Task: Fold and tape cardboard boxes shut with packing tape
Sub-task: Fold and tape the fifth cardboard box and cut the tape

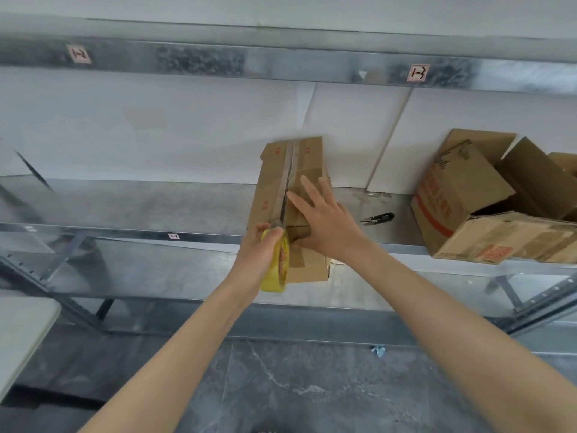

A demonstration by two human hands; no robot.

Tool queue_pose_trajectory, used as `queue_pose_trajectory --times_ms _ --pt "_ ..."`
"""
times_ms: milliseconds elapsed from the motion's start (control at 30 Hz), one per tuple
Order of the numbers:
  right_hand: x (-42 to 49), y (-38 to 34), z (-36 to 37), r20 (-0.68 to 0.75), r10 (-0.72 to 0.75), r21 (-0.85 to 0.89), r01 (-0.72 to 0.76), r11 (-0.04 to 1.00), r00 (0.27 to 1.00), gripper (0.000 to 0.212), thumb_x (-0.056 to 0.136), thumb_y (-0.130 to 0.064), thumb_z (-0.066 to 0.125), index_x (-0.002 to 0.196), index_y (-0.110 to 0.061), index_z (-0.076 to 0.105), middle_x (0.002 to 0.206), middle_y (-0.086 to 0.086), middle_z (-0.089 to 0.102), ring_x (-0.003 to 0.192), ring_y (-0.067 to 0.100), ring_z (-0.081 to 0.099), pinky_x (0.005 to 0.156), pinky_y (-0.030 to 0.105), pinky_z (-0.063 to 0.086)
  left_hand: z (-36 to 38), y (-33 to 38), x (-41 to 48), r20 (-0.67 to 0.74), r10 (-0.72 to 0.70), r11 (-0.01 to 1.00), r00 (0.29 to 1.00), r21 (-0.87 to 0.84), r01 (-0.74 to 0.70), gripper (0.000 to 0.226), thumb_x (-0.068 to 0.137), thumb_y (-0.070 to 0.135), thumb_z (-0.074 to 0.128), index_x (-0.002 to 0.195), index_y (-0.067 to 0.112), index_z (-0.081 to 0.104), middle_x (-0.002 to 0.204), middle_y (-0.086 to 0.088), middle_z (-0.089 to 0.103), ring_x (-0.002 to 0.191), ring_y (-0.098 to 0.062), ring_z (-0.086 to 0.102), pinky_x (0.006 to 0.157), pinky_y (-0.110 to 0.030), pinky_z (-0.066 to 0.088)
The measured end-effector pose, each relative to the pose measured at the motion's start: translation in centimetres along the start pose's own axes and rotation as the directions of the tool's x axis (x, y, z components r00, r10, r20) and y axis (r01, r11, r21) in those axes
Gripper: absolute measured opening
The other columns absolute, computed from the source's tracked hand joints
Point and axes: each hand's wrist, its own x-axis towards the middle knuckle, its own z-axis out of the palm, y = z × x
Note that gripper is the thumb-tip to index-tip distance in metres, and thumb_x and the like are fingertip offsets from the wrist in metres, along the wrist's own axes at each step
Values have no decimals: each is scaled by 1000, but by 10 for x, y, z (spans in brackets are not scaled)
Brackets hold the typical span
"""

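A brown cardboard box lies on the metal shelf, its near end over the shelf's front edge. Its top flaps are folded down, and a strip of clear tape runs along the centre seam. My left hand grips a yellow roll of packing tape at the near end of the seam, with the tape stretched up from the roll along the seam. My right hand presses flat with spread fingers on the right flap, just beside the seam.
Small black snips lie on the shelf right of the box. Further right, open cardboard boxes are piled together. White boards line the back of the shelf. A white table corner shows at lower left above the grey floor.
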Motion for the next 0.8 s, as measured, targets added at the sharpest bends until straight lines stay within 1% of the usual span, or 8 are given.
queue_pose_trajectory --times_ms 100,200,300,400,500,600,733,800 --pt "6 -2 3 68 -49 62 45 997 996 87 84 -43 66 152 -24 15 161 0 -1 146 29 -10 110 51 32 -5 -6 2 71 -48 995 996 -80 54 19 95 19 46 109 7 50 51 -3 52 41 -16 46 43 -23 41" --pt "7 -6 14 57 -40 129 32 991 998 83 88 -37 65 152 -20 15 161 1 3 146 30 -13 114 47 28 -11 -13 2 118 -30 989 993 -138 46 25 94 13 42 118 8 47 52 -4 52 42 -16 46 42 -25 41" --pt "6 -11 22 16 -21 175 18 984 1000 81 88 -34 64 152 -18 17 161 2 5 146 30 -12 115 44 20 -15 -16 -1 101 14 989 995 -150 1 20 95 11 43 114 8 48 53 -3 53 45 -14 49 43 -24 43" --pt "6 -13 29 -1 -29 192 29 981 1000 81 88 -34 65 152 -17 18 161 3 6 146 30 -11 117 41 13 -19 -25 -3 91 12 988 996 -152 2 17 97 12 43 112 14 51 54 -4 53 47 -16 48 45 -25 42" --pt "6 -13 34 7 -37 205 35 978 999 82 87 -34 66 152 -18 19 161 3 6 146 28 -12 118 40 11 -20 -40 -5 102 -9 988 995 -155 25 14 97 12 43 108 11 51 53 -4 52 46 -17 45 46 -26 41" --pt "5 -14 37 7 -31 228 29 973 999 82 87 -33 67 152 -18 19 161 2 5 146 27 -13 118 40 10 -19 -47 -2 100 -30 989 995 -144 44 16 97 12 42 111 13 51 55 -5 52 47 -18 45 47 -28 40" --pt "6 -15 37 -11 -11 261 14 965 1000 82 86 -32 68 151 -18 21 161 2 5 146 25 -14 117 39 11 -14 -61 3 104 -95 971 990 -209 115 13 98 12 40 109 10 46 54 -7 48 43 -17 42 42 -24 38" --pt "7 -16 37 8 -25 251 22 968 1000 83 86 -34 68 152 -19 20 161 1 4 146 24 -15 118 38 10 -10 -70 2 106 -136 956 985 -247 158 16 101 16 37 110 9 47 52 -8 45 41 -18 39 40 -24 37"
